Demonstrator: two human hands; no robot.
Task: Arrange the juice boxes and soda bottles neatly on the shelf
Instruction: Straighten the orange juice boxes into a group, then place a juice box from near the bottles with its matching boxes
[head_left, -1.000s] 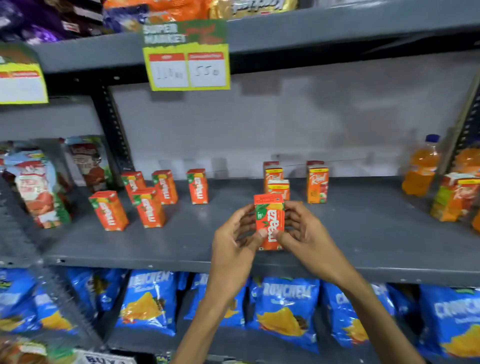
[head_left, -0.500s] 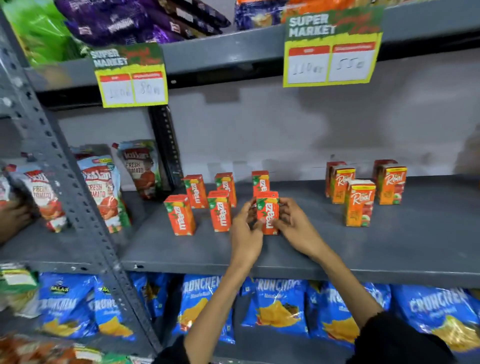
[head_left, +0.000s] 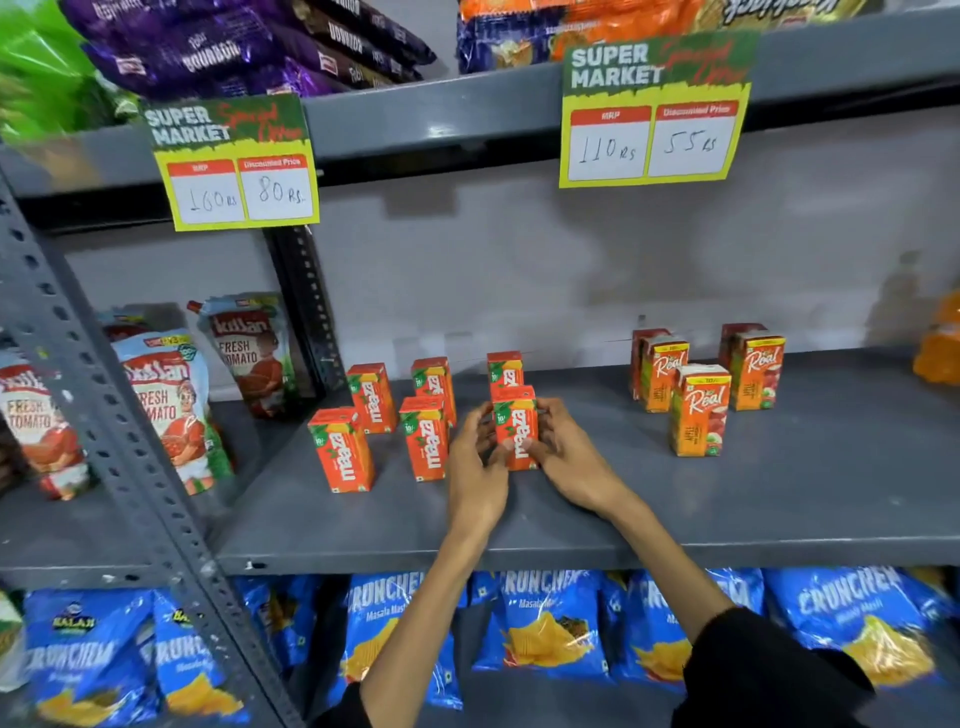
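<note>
Both hands hold one orange Maaza juice box upright on the grey shelf. My left hand presses its left side and my right hand wraps its right side. It stands in front of another Maaza box. More Maaza boxes stand to the left in two rows. A group of Real juice boxes stands to the right. An orange soda bottle shows blurred at the far right edge.
Tomato sauce pouches fill the left bay behind a perforated steel upright. Blue chip bags line the shelf below. Two price signs hang from the upper shelf, which holds snack packs.
The Maaza box went from held in the air to standing on the shelf in the front row. The view swung left, so the bottle slid to the right edge.
</note>
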